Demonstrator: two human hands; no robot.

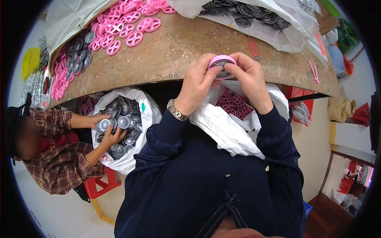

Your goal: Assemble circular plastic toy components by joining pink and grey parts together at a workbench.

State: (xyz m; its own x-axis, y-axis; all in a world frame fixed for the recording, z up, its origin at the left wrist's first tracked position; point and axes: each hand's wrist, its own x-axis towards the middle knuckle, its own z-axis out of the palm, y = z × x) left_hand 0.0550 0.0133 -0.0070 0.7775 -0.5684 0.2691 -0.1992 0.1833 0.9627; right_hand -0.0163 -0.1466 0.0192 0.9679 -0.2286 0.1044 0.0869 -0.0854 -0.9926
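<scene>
Both my hands hold one small plastic wheel [222, 61], a pink ring with a grey disc set in it, just over the table's front edge. My left hand [199, 79] grips its left side, with the thumb pressed on the grey disc. My right hand [251, 77] grips the right side, its thumb also on the disc. Some fingertips are hidden behind the wheel. Below my hands, a white woven sack [222, 129] lies open over my lap, with many dark pink rings [234, 105] inside.
Pink spoked rings [135, 38] and grey discs [73, 59] lie heaped on the wooden table [178, 47] at left. A white sack [293, 35] of grey discs sits at the back right. On my left, a co-worker's hands [109, 135] handle discs in another sack [147, 115].
</scene>
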